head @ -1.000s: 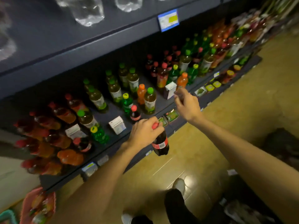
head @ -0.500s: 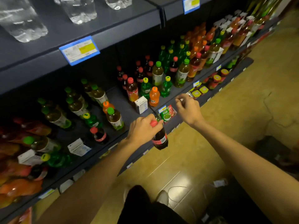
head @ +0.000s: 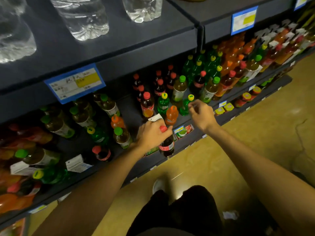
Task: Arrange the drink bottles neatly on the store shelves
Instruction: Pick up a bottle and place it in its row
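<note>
My left hand grips the neck of a dark cola bottle with a red cap, holding it in front of the middle shelf's edge. My right hand hovers with loosely curled fingers beside a green bottle with a yellow cap, holding nothing. On the shelf stand an orange bottle, another green bottle and a red-capped tea bottle. Cola bottles are grouped further back.
Large clear water bottles stand on the top shelf. Mixed bottles, some lying down, crowd the shelf's left part, with small white boxes among them. Blue price tags hang on the shelf fronts. My shoe rests on the yellow floor.
The view has shifted right along the shelf. My left hand still holds the cola bottle, now slightly higher. My right hand has moved up from the shelf edge toward the yellow-capped green bottle.
</note>
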A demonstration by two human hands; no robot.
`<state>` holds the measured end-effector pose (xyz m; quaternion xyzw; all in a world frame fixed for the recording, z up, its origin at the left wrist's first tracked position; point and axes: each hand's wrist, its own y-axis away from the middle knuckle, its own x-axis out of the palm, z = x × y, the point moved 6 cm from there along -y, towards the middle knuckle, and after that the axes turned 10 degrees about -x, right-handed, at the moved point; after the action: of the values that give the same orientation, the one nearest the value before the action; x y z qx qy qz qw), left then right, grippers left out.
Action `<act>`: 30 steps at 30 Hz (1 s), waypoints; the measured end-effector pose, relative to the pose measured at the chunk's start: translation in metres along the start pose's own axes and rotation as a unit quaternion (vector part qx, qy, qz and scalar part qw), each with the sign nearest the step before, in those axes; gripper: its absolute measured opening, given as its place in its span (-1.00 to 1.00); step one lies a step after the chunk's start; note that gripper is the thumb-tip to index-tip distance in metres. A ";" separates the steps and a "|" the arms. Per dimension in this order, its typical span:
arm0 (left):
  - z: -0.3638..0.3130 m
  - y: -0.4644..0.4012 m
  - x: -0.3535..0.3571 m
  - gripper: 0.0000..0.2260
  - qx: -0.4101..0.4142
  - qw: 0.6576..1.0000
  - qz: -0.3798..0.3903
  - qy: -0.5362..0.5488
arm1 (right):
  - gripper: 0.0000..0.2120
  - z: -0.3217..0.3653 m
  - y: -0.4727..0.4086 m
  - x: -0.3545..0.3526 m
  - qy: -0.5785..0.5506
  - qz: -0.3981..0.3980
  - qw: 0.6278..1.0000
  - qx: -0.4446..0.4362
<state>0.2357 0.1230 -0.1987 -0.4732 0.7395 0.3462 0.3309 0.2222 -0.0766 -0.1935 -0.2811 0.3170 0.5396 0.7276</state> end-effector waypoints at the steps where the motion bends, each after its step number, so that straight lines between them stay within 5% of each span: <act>1: 0.003 -0.002 -0.001 -0.72 -0.005 1.000 -0.002 0.004 | -0.85 0.000 -0.005 0.003 0.001 0.011 1.000 0.001; 17: 0.025 -0.031 -0.010 -0.70 -0.166 0.982 -0.073 -0.056 | -0.86 0.018 -0.111 0.033 -0.016 0.132 0.983 -0.124; 30: 0.001 -0.006 0.029 -0.69 -0.258 0.956 -0.139 0.016 | -0.89 -0.005 -0.137 0.042 -0.021 0.196 0.962 -0.188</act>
<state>0.2315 0.1089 -0.2242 -0.6461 0.5570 0.4679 0.2309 0.3622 -0.0906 -0.2195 -0.3337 0.2432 0.7274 0.5481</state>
